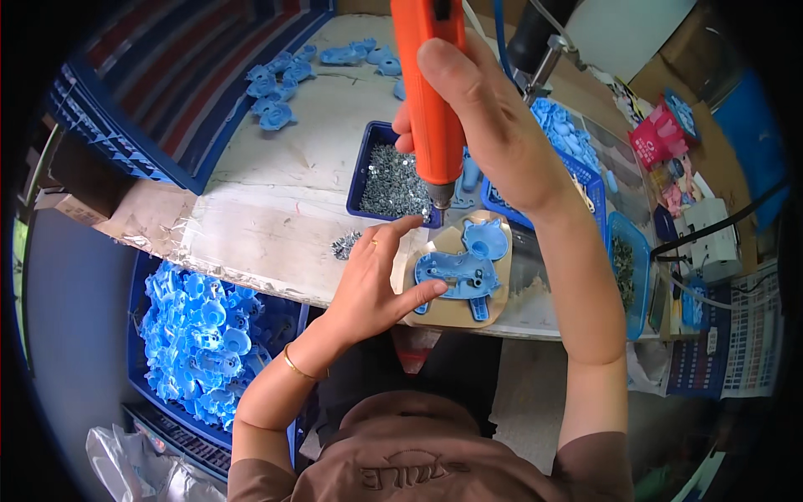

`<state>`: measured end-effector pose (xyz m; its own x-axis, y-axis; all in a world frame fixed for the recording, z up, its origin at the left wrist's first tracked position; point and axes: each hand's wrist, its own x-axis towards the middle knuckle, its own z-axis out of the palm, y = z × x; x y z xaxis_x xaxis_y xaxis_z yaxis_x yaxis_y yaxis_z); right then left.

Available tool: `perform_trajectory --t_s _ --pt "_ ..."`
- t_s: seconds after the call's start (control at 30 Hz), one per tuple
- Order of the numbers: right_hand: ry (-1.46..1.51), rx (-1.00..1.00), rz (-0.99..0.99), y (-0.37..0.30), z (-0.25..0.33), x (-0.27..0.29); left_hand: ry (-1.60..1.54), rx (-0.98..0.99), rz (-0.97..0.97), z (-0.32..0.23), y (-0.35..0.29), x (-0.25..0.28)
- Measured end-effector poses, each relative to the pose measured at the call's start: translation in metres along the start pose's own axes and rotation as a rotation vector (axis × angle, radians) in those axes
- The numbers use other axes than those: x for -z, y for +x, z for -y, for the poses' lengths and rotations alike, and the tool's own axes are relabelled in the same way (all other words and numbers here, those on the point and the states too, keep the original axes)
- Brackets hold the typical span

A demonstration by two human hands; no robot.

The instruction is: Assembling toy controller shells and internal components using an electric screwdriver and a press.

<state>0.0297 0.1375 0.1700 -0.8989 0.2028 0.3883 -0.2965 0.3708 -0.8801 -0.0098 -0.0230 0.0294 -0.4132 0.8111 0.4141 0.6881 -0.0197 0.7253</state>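
Observation:
My right hand [493, 125] is wrapped round an orange electric screwdriver [438, 125], held upright with its bit pointing down. Below it, a light-blue plastic animal-shaped shell half [456, 274] lies hollow side up on a tan fixture block [443, 318]. My left hand [372, 280] is beside the block, index finger stretched toward the bit and thumb spread over the shell's left edge. Whether a tiny screw sits at that index fingertip, I cannot tell. Just beyond is a dark-blue tray [358, 171] of small metal screws [393, 180].
A small screw pile [345, 244] lies left of the block. Blue shells [274, 88] are scattered at the far left, more [201, 343] fill a crate below the table. At right stand a blue basket [590, 197] of parts and a light-blue bin [640, 276]; cables hang nearby.

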Motion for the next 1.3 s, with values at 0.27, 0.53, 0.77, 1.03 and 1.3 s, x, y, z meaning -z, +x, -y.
perform_trajectory --t_s 0.27,0.53,0.77,1.03,1.3 --pt "0.236 -0.205 -0.010 0.030 0.002 -0.014 -0.226 0.084 -0.027 -0.006 0.003 0.015" --pt "0.280 -0.305 -0.254 0.050 -0.011 -0.013 -0.348 0.096 -0.045 -0.005 0.003 0.019" --pt "0.291 -0.303 -0.253 0.052 -0.016 -0.015 -0.350 0.094 -0.039 -0.005 0.001 0.019" --pt "0.308 -0.292 -0.199 0.049 -0.026 -0.015 -0.363 0.115 -0.055 -0.002 0.000 0.017" --pt "0.321 -0.252 -0.186 0.042 -0.025 -0.023 -0.514 0.095 -0.142 0.000 0.021 0.022"
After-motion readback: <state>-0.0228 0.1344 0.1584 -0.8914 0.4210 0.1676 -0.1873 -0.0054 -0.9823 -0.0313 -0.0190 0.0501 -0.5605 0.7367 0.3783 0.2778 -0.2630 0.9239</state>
